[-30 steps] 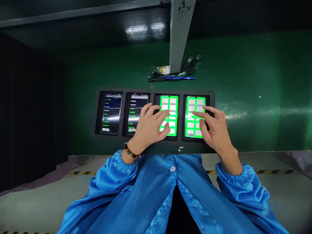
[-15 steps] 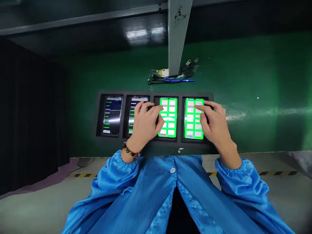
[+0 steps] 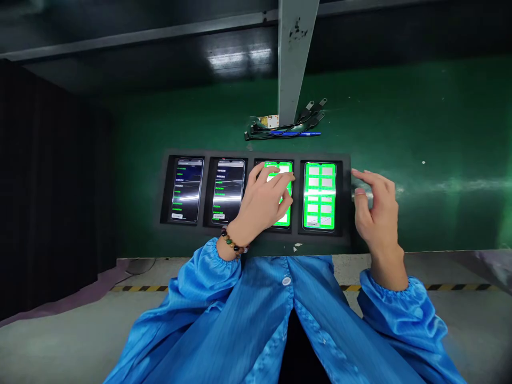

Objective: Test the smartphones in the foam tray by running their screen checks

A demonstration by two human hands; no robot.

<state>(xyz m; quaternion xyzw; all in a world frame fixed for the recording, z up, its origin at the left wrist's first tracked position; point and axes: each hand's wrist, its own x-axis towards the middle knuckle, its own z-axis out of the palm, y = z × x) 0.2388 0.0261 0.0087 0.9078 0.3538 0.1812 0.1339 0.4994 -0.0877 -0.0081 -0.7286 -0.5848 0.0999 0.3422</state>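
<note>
Several smartphones lie face up in a black tray (image 3: 250, 230) with separate slots. My left hand (image 3: 266, 200) is over the third smartphone (image 3: 285, 220), its index finger at the right edge of the lit screen; fingers are apart and hold nothing. Much of that screen is hidden under the hand. To the right, the fourth smartphone (image 3: 320, 194) shows a green grid with white blocks. My right hand (image 3: 376, 205) hovers past the tray's right end, fingers apart, holding nothing. Dark screens with lists of text show on the first smartphone (image 3: 186, 186) and the second smartphone (image 3: 229, 186).
Black cables (image 3: 280, 130) and a blue pen (image 3: 308, 134) lie behind the tray, at the foot of a grey metal post (image 3: 294, 69). A small white piece (image 3: 272, 121) sits beside the post. The green tabletop (image 3: 452, 213) ends in front of my body.
My left hand has slid right across the third smartphone, uncovering the second. My right hand has left the fourth smartphone's screen and moved right, and that screen's grey band is gone.
</note>
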